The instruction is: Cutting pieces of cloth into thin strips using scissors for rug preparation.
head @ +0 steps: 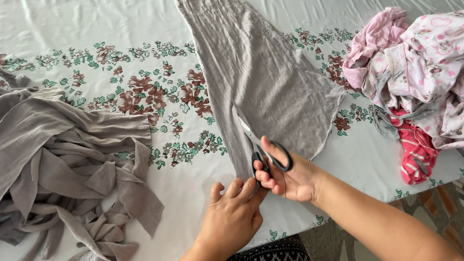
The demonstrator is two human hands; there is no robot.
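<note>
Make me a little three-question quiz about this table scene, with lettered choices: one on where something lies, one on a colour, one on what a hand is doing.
1. Where does the heap of cut grey strips lie?
A. Left side of the table
B. Right side
C. On the floor

2. What colour are the handles of the scissors?
A. Red
B. Black
C. Yellow

3. What is the right hand doing?
A. Resting empty
B. Holding a pink garment
C. Gripping the scissors at the grey cloth

Answers: 1 A, the strips pile up at the left, the pink clothes at the right. 2 B, the loops are black. 3 C, its fingers pass through the handles while the left hand lies flat beside the cloth's near edge.
</note>
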